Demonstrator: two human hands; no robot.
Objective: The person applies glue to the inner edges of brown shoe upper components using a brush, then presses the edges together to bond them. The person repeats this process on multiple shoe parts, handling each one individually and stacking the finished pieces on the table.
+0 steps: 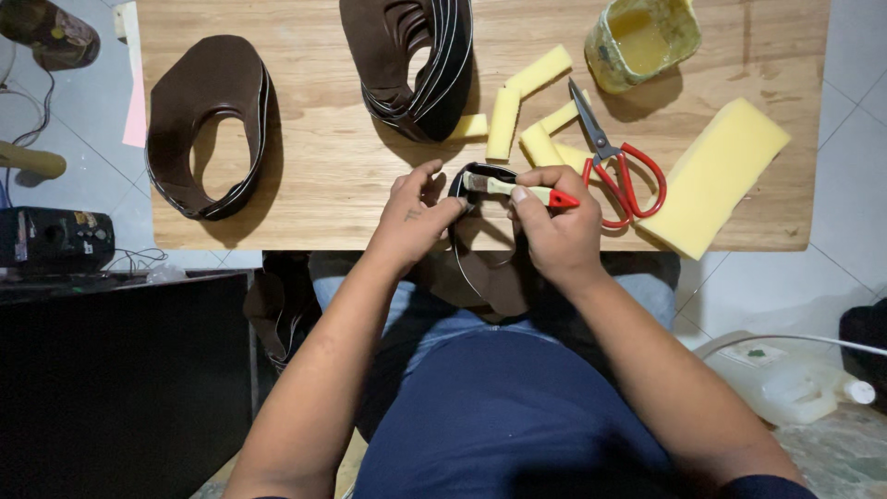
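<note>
Head view: a brown leather piece [480, 268] is pinched by the left hand [413, 214]; a red-tipped brush [517, 191] is gripped between closed right hand [554, 226] fingers, red scissors [621, 171] just beyond.

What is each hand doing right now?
Left hand: closed on the brown leather piece.
Right hand: closed on a small brush with a red-tipped handle.

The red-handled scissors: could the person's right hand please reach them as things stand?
Probably yes. The scissors lie on the table just beside the right hand, with nothing between them. But that hand holds a red-tipped brush, so it would have to set it down first.
</note>
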